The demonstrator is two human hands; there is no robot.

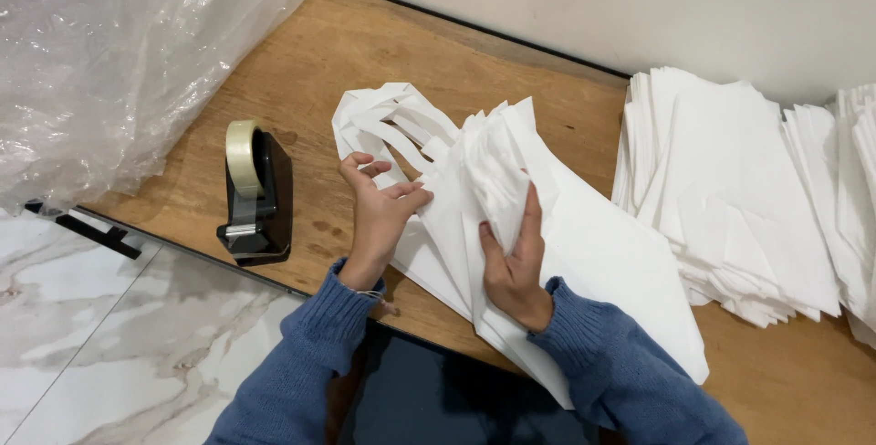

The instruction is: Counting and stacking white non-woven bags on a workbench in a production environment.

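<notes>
1. Right hand, low centre of the frame, lies flat on the bundle of white bags, fingers stretched, thumb tucked into a fold.
2. Left hand, just left of it, has its fingers half curled, pinching the bundle's edge near the handle loops.
3. The bundle sprawls across the wooden table, mid-frame.
4. Left: a black tape dispenser.
5. Right edge: a stack of white bags.
6. Upper left: crumpled clear plastic sheeting.
</notes>
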